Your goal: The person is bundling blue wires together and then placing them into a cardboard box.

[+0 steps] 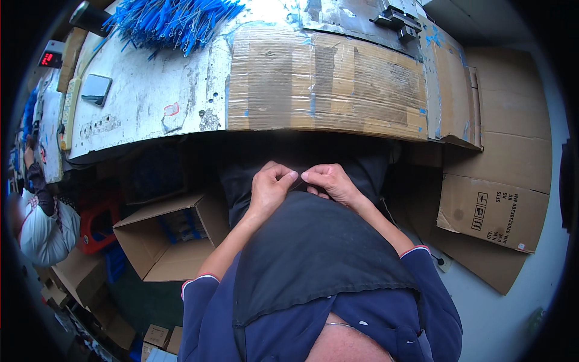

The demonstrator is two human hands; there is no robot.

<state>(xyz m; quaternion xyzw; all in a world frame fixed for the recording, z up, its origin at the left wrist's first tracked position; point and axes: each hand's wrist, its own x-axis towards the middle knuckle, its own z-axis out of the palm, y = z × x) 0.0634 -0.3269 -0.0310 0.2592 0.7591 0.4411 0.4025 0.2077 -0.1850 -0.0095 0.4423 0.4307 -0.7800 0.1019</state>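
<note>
— While both hands are pinched together, what do they hold?
— The left hand (269,187) and right hand (329,183) meet fingertip to fingertip at the top edge of a dark apron (313,253) on the lap, just below the worktop (151,102). Fingers are curled nearly closed; something thin may lie between them, too small to tell. Its axis seems to run from 9 to 3 o'clock.
— Any containers?
— An open cardboard box (166,241) sits at 9 o'clock from the hands, with pale and bluish items inside, not clear enough to name. Flattened cardboard (494,211) lies at 3 o'clock.
— On the worktop?
— A heap of blue sticks (172,21) at 11 o'clock, and a taped cardboard sheet (329,84) at 12.
</note>
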